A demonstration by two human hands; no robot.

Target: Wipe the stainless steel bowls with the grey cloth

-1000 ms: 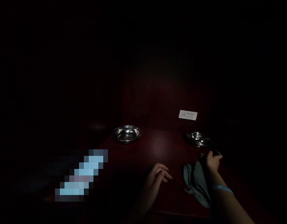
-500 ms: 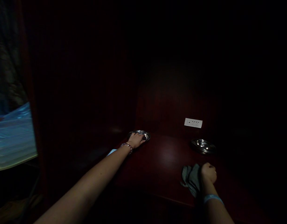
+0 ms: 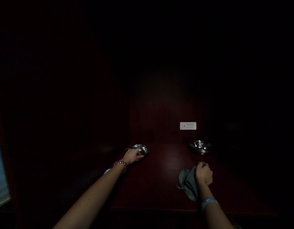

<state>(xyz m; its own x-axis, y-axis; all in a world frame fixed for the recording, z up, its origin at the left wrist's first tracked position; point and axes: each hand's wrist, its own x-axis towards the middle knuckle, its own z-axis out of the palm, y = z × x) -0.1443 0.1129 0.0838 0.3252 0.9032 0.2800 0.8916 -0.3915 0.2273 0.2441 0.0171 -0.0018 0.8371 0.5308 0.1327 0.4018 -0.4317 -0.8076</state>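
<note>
At the back left of the dark red surface is a shiny metal dish (image 3: 144,149). My left hand (image 3: 132,156), with a beaded bracelet at the wrist, closes on the dish's near rim; the fingertips are partly hidden. My right hand (image 3: 204,173) wears a light blue band and makes a fist round a grey-green cloth (image 3: 188,183). Most of this cloth hangs out to the left of the fist, against the surface. Beyond my right hand sit metal dishes (image 3: 201,147) that look stacked, apart from the hand.
A white socket panel (image 3: 188,126) is fixed to the dark back wall above the red tabletop (image 3: 158,187). Something light blue (image 3: 107,171) lies partly hidden behind my left forearm. Blue plastic sheeting (image 3: 0,178) shows at the far left. Much of the surroundings is too dark to make out.
The view has turned left to right, so the socket and dishes appear further left. My left hand and its dish have come nearer. My right hand keeps hold of the cloth.
</note>
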